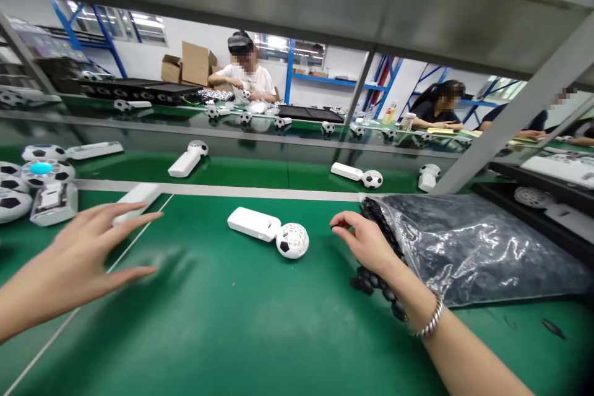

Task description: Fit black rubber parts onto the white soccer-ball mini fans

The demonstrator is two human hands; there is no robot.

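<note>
Football-headed fan [271, 232] lies on tabletop [232, 322] between both hands, untouched. Left hand [88, 247] spread, fingers released. Right hand [366, 241] fingers curled beside bag of black parts [473, 241]; cannot tell if gripping one. Looks like the reaching stage; picking the fan up calls for closing on its handle.

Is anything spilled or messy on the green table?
Yes, small black pieces lie spilled from the open end of the plastic bag, under the right hand. One stray piece lies alone on the green table, farther right.

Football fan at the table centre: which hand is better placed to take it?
Probably the right hand: it lies close to the ball end of the football fan, while the open left hand is farther away.
</note>
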